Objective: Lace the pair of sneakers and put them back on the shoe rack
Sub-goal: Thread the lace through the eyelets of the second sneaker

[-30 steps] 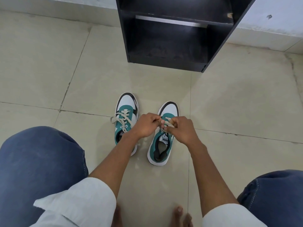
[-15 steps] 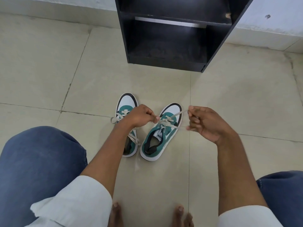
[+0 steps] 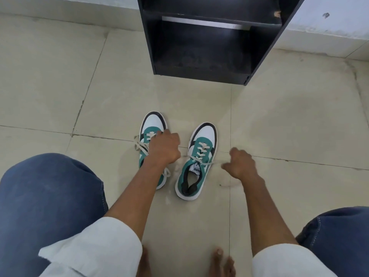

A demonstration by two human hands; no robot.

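Right-hand sneaker (image 3: 196, 162): teal, white and black, smooth panels, set on the tiled floor (image 3: 279, 120) short of the black shoe rack (image 3: 201, 74). Its flat cream lace (image 3: 201, 154) is drawn taut sideways, evidently to snug the eyelets. Left hand (image 3: 164, 149) and right hand (image 3: 240, 163) are held apart, each pinched on a lace end. Left-hand sneaker (image 3: 152, 126): alongside, laced.

Two teal-white sneakers are sitting side by side on the tiled floor (image 3: 60, 86), toes facing the black shoe rack (image 3: 199, 47). Left hand (image 3: 163, 149) is gripping one lace end of the right sneaker (image 3: 196, 162), right hand (image 3: 240, 163) gripping the other; left sneaker (image 3: 152, 128) is sitting partly under the left hand.
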